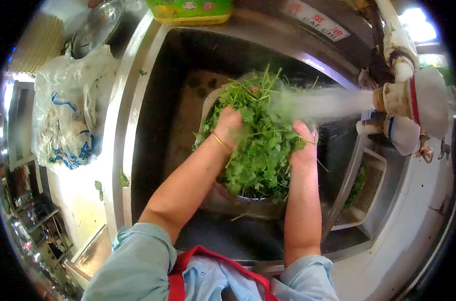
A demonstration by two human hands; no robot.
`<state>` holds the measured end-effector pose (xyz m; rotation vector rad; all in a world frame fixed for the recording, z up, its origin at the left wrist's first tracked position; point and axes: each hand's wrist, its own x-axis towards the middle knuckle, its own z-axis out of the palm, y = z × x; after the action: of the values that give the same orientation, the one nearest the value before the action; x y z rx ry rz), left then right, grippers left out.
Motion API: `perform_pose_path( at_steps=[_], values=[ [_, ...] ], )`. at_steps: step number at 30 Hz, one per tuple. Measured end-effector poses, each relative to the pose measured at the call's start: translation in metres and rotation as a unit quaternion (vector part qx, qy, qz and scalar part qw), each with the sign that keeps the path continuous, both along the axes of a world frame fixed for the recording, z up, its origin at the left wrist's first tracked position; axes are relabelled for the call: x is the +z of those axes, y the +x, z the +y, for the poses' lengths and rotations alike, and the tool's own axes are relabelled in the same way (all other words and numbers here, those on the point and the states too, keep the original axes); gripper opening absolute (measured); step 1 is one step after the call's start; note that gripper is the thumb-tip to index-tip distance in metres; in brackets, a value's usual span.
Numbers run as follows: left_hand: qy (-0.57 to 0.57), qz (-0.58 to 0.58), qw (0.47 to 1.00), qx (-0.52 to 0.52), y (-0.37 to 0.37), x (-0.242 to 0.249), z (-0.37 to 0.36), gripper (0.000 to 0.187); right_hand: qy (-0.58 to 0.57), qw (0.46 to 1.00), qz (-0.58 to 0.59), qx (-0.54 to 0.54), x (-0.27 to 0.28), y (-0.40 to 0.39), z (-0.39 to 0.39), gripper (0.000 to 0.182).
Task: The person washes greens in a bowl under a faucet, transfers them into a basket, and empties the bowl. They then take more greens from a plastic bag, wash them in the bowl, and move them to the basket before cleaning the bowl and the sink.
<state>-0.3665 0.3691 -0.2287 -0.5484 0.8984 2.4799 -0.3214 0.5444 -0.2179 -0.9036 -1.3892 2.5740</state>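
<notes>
Bright green, a thick heap of leafy herbs with thin stalks fills the middle of the deep, dark metal sink, and both bare hands are right in it! The left hand, gold-coloured bangle above the wrist, is clenched on the greens at their left flank. Over on the other side, the right hand touches the right edge, thumb side showing, the other fingers lost among leaves; how tightly it grips, I cannot tell.

Here's the relation that counts: the heap lies squarely between the two hands, its long axis running away from the body, loose stalks bristling at the far end, leaves massed at the near one. Neither hand is clearly nearer, both are in contact, though the left sits deeper in.

And from the right, a hard white jet of water shoots out of the worn brass-and-white tap, striking the far right part of the heap, just beyond the right hand! Farther right, apart from the hands, a white slatted plastic basket holds more greens.
</notes>
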Motion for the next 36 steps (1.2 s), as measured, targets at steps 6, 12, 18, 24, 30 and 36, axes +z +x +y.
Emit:
perform_pose_path(
  at_steps=[6,12,18,24,30,36],
  values=[
    [-0.057,-0.031,0.989,-0.135,-0.003,-0.023,-0.022,0.042,0.064,0.988,0.086,0.111,0.019,-0.017,-0.006,0.054],
    [-0.119,0.157,0.963,-0.183,-0.012,0.042,-0.009,0.047,0.317,0.944,0.008,0.085,-0.022,-0.038,0.011,0.048],
    [-0.081,0.094,0.983,-0.133,-0.017,-0.002,-0.002,0.028,0.412,0.873,0.105,0.241,0.007,-0.003,0.027,0.062],
    [-0.319,0.519,0.79,-0.058,-0.011,-0.023,0.009,0.027,0.307,0.925,0.079,0.207,0.035,-0.011,-0.028,0.061],
    [-0.268,0.395,0.851,-0.22,0.011,0.045,0.057,0.053,0.166,0.969,0.058,0.172,0.031,-0.015,0.002,0.06],
    [-0.19,0.245,0.946,-0.098,0.021,0.025,0.045,0.02,0.141,0.986,0.004,0.089,0.044,0.03,0.025,0.059]
  ],
)
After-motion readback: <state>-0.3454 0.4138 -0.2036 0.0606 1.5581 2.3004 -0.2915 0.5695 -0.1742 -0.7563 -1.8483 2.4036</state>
